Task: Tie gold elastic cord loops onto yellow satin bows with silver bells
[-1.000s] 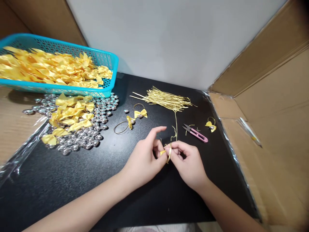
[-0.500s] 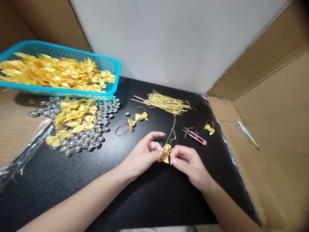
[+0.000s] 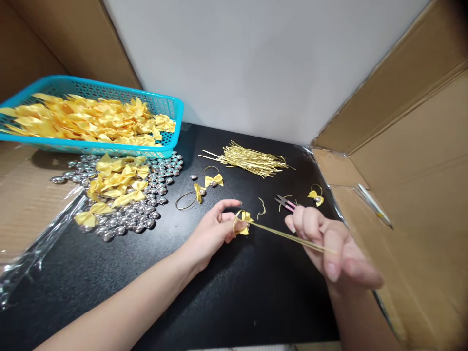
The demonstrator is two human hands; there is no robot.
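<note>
My left hand [image 3: 210, 231] pinches a yellow ribbon bow [image 3: 245, 217] and a looped gold cord at the centre of the table. From the bow a doubled length of gold cord [image 3: 281, 234] runs taut to the right. My right hand [image 3: 325, 239], slightly blurred, is closed around the far end of that cord. Pink-handled thread snips [image 3: 286, 203] lie just beyond the right hand, their handle partly hidden by its fingers. A short curled cord scrap [image 3: 261, 208] rests between the two hands.
A blue basket [image 3: 178, 124] full of yellow bows stands at the back left, above silver beads [image 3: 127, 222] and loose bows [image 3: 120, 178]. Gold cords [image 3: 252, 161] lie at the back. Looped bows [image 3: 214, 181] sit nearby, another [image 3: 316, 197] at right, near a pen-like tool [image 3: 375, 205].
My right hand has moved away from the bow to the right, drawing the gold cord out straight. My left hand has shifted slightly left with the bow.
</note>
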